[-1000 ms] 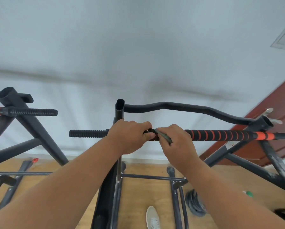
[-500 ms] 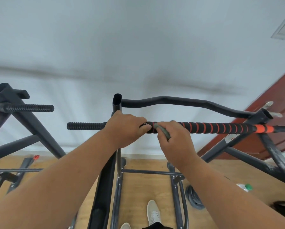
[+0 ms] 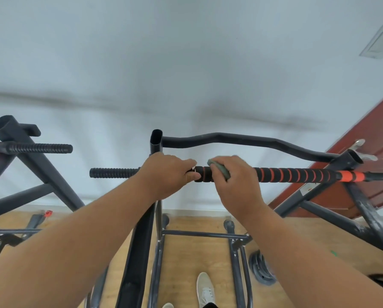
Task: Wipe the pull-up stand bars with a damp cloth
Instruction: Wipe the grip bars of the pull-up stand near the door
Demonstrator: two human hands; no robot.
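Note:
A horizontal pull-up bar (image 3: 297, 175) with black foam and orange stripes crosses the middle of the view. My left hand (image 3: 168, 174) grips the bar beside the upright post (image 3: 156, 141). Just to its right, my right hand (image 3: 237, 181) wraps over the bar and holds a small grey-green cloth (image 3: 219, 168) against the foam. A short stretch of bar shows between the two hands. The bar's ribbed black end (image 3: 114, 172) sticks out to the left.
A curved black upper bar (image 3: 241, 141) runs behind. A second stand (image 3: 30, 147) with a ribbed handle is at the left. A red door (image 3: 368, 152) is at the right. Base rails, a weight plate (image 3: 260, 268) and my shoe (image 3: 205, 288) are below on the wood floor.
My right hand has slid the cloth to the right along the bar, opening a gap between the hands. My left hand keeps its grip near the post.

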